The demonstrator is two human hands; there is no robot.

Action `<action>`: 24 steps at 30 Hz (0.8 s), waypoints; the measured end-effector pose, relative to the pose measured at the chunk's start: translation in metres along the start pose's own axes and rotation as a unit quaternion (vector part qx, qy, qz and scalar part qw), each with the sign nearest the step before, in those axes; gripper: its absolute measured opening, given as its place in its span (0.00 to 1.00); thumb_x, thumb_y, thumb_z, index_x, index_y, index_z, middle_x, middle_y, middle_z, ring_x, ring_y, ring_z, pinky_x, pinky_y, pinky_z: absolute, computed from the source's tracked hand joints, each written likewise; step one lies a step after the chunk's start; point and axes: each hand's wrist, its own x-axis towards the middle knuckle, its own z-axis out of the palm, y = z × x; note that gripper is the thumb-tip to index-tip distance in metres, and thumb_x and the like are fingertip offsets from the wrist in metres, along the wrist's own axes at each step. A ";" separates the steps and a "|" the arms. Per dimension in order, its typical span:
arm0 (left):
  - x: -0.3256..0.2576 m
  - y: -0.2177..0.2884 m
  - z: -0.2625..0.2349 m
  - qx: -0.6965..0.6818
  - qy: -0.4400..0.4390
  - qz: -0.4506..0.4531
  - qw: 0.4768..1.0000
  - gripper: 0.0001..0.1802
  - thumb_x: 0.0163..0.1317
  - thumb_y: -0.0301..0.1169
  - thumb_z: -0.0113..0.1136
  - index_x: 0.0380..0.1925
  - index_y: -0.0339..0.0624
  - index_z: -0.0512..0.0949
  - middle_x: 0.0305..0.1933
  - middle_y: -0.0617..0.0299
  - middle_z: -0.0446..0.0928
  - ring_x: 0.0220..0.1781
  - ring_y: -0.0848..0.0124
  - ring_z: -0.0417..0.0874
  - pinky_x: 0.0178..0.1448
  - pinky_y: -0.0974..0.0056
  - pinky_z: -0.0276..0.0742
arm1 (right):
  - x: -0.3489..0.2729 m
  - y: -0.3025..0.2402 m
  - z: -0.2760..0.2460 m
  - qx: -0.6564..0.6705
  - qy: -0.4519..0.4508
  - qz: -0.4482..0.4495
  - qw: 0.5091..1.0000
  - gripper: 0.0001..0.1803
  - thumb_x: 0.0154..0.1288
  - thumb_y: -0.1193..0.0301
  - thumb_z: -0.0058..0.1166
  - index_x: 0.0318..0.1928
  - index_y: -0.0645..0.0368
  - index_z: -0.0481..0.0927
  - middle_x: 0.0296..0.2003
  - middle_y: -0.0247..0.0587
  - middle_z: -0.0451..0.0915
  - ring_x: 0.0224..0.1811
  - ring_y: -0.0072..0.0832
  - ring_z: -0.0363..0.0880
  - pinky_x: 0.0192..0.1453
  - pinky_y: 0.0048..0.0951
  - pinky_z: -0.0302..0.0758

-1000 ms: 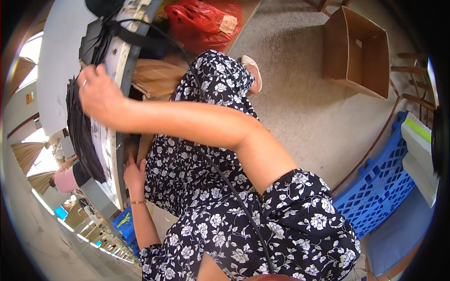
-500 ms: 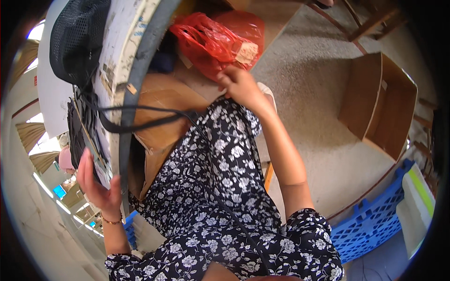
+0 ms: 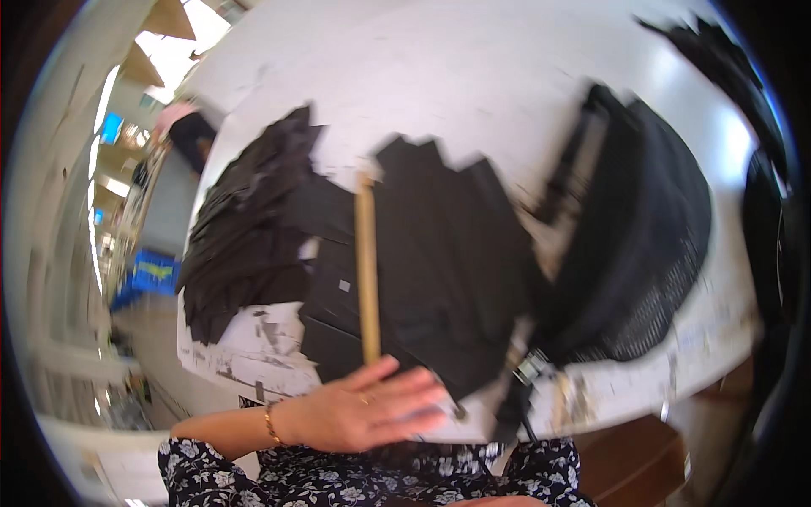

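My left hand (image 3: pixel 363 410) is over the table's near edge, fingers stretched out and apart, with nothing in it. Just beyond its fingertips a light wooden strip (image 3: pixel 367 270) lies across black flat fabric pieces (image 3: pixel 448 279), which are stacked and fanned out. A small pale square shows on the pieces left of the strip. Another pile of black pieces (image 3: pixel 249 228) lies farther left. To the right rests a black mesh bag (image 3: pixel 634 253) with straps and a buckle (image 3: pixel 530 366) near the edge, blurred by motion. My right hand is out of view.
The white table (image 3: pixel 473 76) has a worn, marked near edge. More black material (image 3: pixel 764 203) is at the far right. A brown box (image 3: pixel 638 465) sits below the table at lower right. Beyond the left side are a blue crate (image 3: pixel 156 270) and a person in pink (image 3: pixel 182 127).
My view has swung from the floor, cardboard and red plastic bag up to the tabletop. My right hand, earlier by the red bag, has left view. My left hand, still open, now reaches across the table's edge.
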 end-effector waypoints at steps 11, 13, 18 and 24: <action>0.007 -0.031 -0.009 -0.163 -0.003 0.105 0.981 0.19 0.69 0.30 0.44 0.57 0.36 0.72 0.68 0.52 0.67 0.75 0.59 0.61 0.76 0.46 0.55 | 0.022 0.043 -0.026 -0.004 0.003 0.096 0.995 0.16 0.63 0.66 0.53 0.49 0.59 0.79 0.43 0.50 0.82 0.47 0.42 0.82 0.51 0.41 0.77; 0.005 -0.032 -0.005 -0.175 0.000 0.100 0.979 0.19 0.69 0.30 0.43 0.57 0.35 0.71 0.68 0.52 0.66 0.75 0.59 0.60 0.76 0.46 0.54 | 0.028 0.043 -0.029 -0.009 0.002 0.104 0.995 0.16 0.63 0.66 0.53 0.49 0.59 0.79 0.44 0.50 0.82 0.47 0.42 0.82 0.52 0.41 0.77; 0.002 -0.030 0.001 -0.196 0.020 0.072 0.978 0.20 0.70 0.29 0.43 0.59 0.35 0.69 0.70 0.52 0.64 0.76 0.60 0.59 0.77 0.45 0.51 | 0.034 0.048 -0.030 -0.024 -0.009 0.112 0.993 0.17 0.63 0.66 0.53 0.50 0.59 0.79 0.45 0.49 0.81 0.48 0.42 0.81 0.52 0.40 0.77; -0.001 -0.025 0.002 -0.215 0.036 0.042 0.975 0.21 0.70 0.29 0.43 0.61 0.35 0.67 0.72 0.52 0.62 0.77 0.61 0.58 0.78 0.45 0.47 | 0.031 0.057 -0.031 -0.041 -0.012 0.119 0.992 0.17 0.63 0.66 0.52 0.51 0.59 0.78 0.47 0.49 0.81 0.49 0.41 0.81 0.54 0.39 0.76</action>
